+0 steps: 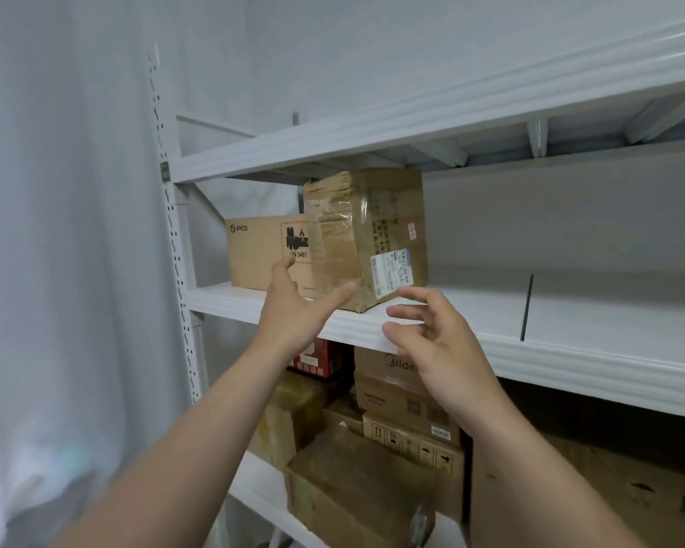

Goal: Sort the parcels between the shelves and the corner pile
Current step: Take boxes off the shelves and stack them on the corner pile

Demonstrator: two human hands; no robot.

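Bare left hand (293, 310) and right hand (432, 342) nearest, both spread open, gripping nothing. Below, lower shelf crammed with brown cardboard boxes (392, 448). Beyond fingertips, tall tape-wrapped brown parcel (366, 235) stands at white metal shelf (491, 330) edge, apparently touching flat PICO carton (262, 255). Shelf room open rightward.

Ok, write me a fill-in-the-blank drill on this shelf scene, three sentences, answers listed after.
1. The tape-wrapped parcel stands on the same shelf as the box printed ____.
2. The left hand and the right hand are both ____, gripping nothing.
3. On the shelf below, the small box beside the Midea carton is coloured ____.

Missing words: PICO; open; red
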